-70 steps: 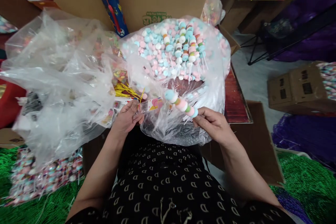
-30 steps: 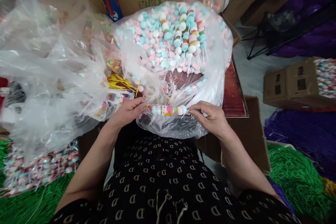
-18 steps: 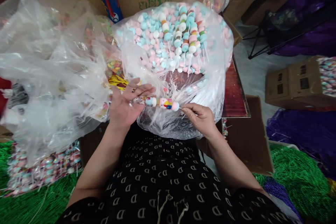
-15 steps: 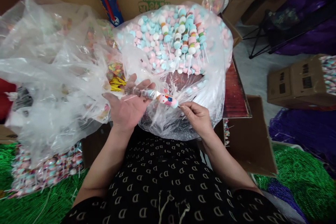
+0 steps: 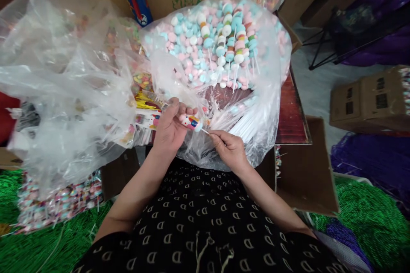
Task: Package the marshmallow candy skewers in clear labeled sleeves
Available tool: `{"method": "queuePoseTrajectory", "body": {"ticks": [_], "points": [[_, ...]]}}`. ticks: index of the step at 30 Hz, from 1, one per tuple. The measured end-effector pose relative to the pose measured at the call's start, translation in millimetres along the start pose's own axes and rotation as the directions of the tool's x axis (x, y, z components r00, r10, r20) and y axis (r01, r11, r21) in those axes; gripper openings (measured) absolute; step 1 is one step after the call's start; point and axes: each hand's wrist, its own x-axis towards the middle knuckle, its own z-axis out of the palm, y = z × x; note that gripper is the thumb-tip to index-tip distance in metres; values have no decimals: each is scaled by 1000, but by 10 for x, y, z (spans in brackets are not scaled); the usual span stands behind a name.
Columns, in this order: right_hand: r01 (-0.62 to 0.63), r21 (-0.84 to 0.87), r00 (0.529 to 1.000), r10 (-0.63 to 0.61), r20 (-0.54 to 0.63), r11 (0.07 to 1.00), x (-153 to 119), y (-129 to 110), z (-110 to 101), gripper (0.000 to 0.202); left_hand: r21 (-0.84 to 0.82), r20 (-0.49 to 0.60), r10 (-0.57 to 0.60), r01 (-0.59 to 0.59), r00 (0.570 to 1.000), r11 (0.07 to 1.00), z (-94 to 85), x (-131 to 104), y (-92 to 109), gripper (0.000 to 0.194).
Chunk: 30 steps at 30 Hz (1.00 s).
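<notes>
A candy skewer in a printed clear wrapper (image 5: 191, 122) lies between my hands, its white stick pointing right. My left hand (image 5: 171, 128) has its fingers curled around the wrapped candy's left part. The fingertips of my right hand (image 5: 229, 147) pinch the end of the stick. Behind them, a large clear bag holds pink, blue and white candies (image 5: 185, 42), with several unwrapped skewers (image 5: 238, 45) resting on top. White sticks (image 5: 246, 123) lie in the plastic right of my hands. Yellow ties (image 5: 145, 100) and printed wrappers (image 5: 147, 119) are just left of my left hand.
Crumpled plastic bags (image 5: 64, 76) cover the left side. A red table corner (image 5: 293, 115) juts out at the right, above an open cardboard box (image 5: 307, 175). Finished skewers (image 5: 60, 196) are piled at lower left. Green strands (image 5: 368, 209) and another box (image 5: 368, 98) are at right.
My left hand has gone from open-palmed to curled around the wrapped skewer. The skewer and my right hand have shifted slightly left, and the view has moved a little.
</notes>
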Motion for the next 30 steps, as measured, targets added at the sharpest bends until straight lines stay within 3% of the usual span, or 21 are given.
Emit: {"method": "queuePoseTrajectory", "body": {"ticks": [3, 10, 17, 22, 26, 30], "points": [[2, 39, 1000, -1, -14, 999, 13, -27, 94, 23, 69, 1, -31, 31, 1000, 997, 36, -59, -62, 28], [-35, 101, 992, 22, 124, 994, 27, -47, 98, 22, 71, 63, 23, -27, 998, 997, 3, -34, -51, 25], [-84, 158, 993, 69, 96, 984, 59, -107, 181, 22, 180, 153, -113, 85, 982, 980, -46, -151, -259, 25], [-127, 222, 987, 101, 123, 967, 57, -58, 174, 25, 167, 190, -74, 43, 979, 985, -155, -109, -138, 51], [-166, 260, 974, 118, 191, 951, 34, -61, 128, 26, 161, 158, -4, -22, 987, 987, -118, -59, 2, 37], [-160, 209, 971, 116, 208, 965, 27, -119, 96, 23, 158, 167, 33, -60, 985, 986, -33, -85, -23, 28]]}}
